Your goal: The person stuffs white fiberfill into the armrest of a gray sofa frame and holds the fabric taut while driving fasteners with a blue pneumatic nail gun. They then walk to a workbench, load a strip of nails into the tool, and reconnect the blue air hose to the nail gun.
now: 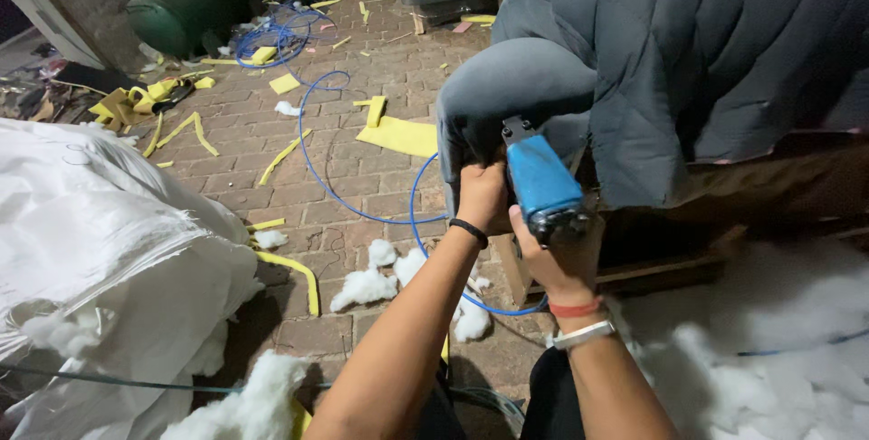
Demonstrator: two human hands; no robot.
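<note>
Right hand [554, 254] around blue stapler [541, 179]

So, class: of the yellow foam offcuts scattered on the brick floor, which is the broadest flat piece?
The wide flat yellow foam sheet beside the grey upholstered armrest, with a short strip propped on it. The other offcuts are thin strips or small squares.

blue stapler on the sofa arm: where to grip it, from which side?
Probably as the right hand grips it now: wrap the rear handle of the blue stapler from behind and below. Its nose is against the grey fabric, where the left hand pinches, so only the hose end is free.
</note>
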